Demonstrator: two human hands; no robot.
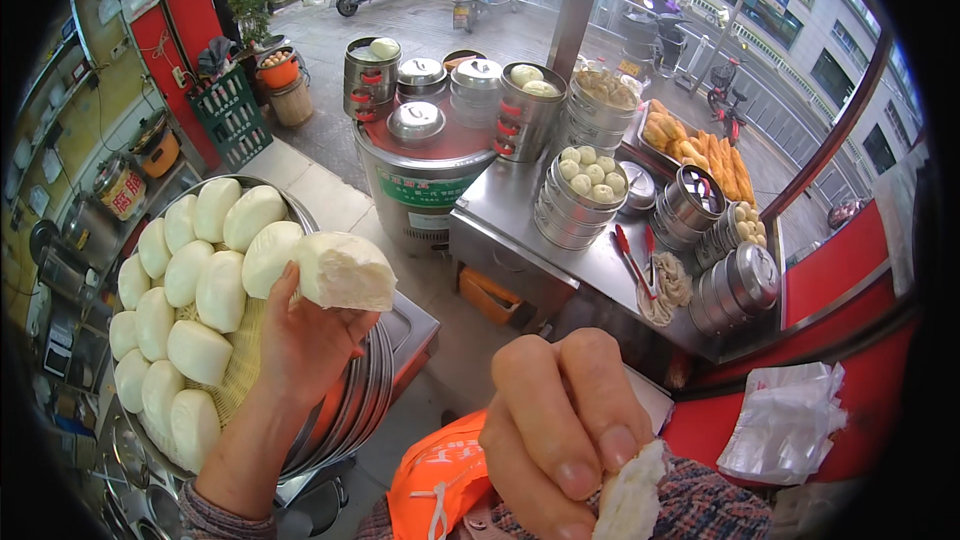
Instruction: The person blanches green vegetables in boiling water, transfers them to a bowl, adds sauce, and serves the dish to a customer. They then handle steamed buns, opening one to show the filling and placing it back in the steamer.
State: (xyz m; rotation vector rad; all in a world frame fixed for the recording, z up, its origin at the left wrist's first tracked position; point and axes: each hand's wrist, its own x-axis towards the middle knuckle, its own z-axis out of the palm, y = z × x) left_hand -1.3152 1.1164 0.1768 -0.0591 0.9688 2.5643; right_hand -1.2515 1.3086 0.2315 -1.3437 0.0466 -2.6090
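Observation:
My left hand [315, 337] holds up a white steamed bun [346, 271] whose right side is torn, showing a fluffy inside. My right hand [570, 427] is close to the camera, its fingers pinching a torn-off piece of bun [634, 491]. Behind and left of my left hand, whole steamed buns [222, 291] cover much of a round steamer tray [247, 330] with a woven mesh liner. Stacked metal steamer rims [371, 390] show beneath that tray.
Ahead stands a round steamer cooker [420, 191] with lidded pots on top. A steel counter [495, 202] holds a steamer of small buns [581, 206], red-handled tongs [634, 262], a cloth [667, 289] and a tray of fried dough sticks [712, 157]. Plastic bags [784, 420] hang at right.

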